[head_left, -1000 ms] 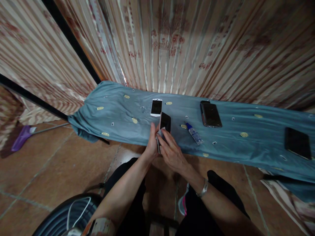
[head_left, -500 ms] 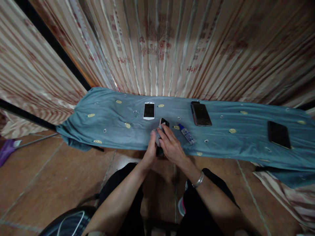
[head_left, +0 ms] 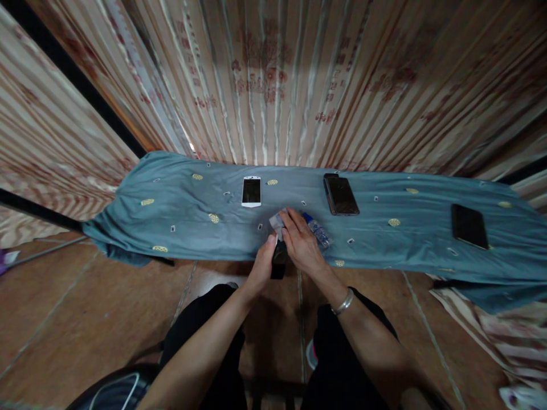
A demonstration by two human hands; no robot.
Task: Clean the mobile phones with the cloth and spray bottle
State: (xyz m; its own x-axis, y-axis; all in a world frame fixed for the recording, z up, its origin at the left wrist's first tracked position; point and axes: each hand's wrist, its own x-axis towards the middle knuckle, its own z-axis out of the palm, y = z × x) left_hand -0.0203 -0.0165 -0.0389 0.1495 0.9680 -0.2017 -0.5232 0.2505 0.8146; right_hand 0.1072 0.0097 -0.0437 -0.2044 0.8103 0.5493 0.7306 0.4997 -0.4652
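My left hand is closed round the side of a dark phone, held near the front edge of the cloth-covered table. Part of the phone is hidden by my hands and by a small grey wiping cloth. With fingers bent, my right hand presses that cloth onto the phone's far end. Just right of my right hand lies a clear spray bottle with a blue top. A white phone with a black screen rests beyond my hands, to the left.
The table wears a teal cloth with yellow prints. Right of the bottle lie a dark phone in a case and, farther right, another dark phone. A striped curtain hangs behind. A black stool stands at lower left.
My right hand and the wiping cloth have moved to the phone's far end, covering it. More of the near end now shows. The whole view has shifted slightly.
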